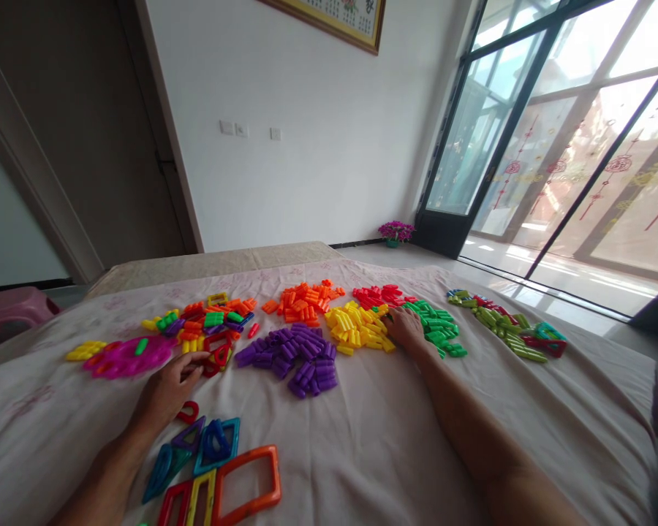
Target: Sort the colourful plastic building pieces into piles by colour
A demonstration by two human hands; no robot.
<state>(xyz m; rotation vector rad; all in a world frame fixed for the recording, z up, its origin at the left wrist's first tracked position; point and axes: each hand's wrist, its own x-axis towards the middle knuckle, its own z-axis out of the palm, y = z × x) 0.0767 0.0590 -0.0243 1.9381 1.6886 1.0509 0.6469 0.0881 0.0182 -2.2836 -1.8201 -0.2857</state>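
Note:
My left hand [169, 383] is at the left of the table, thumb and fingertips closed at the edge of a red triangular magnetic tile [219, 354]. My right hand [406, 330] reaches between a heap of yellow tube-shaped plastic pieces [356, 326] and a heap of green ones [439, 325]. Its fingers point down and left at the yellow heap's edge; the fingertips are mostly hidden. Purple pieces [296, 354] lie between my hands. Orange pieces [307, 301] and red pieces [381, 294] lie farther back.
Magnetic tiles, among them a large orange frame [275, 475], lie at the front left. A pink flat piece [131, 358] and mixed coloured blocks [211, 319] are on the left. Olive-green pieces [504, 332] lie to the right. A wrinkled pale cloth [373, 453] covers the table.

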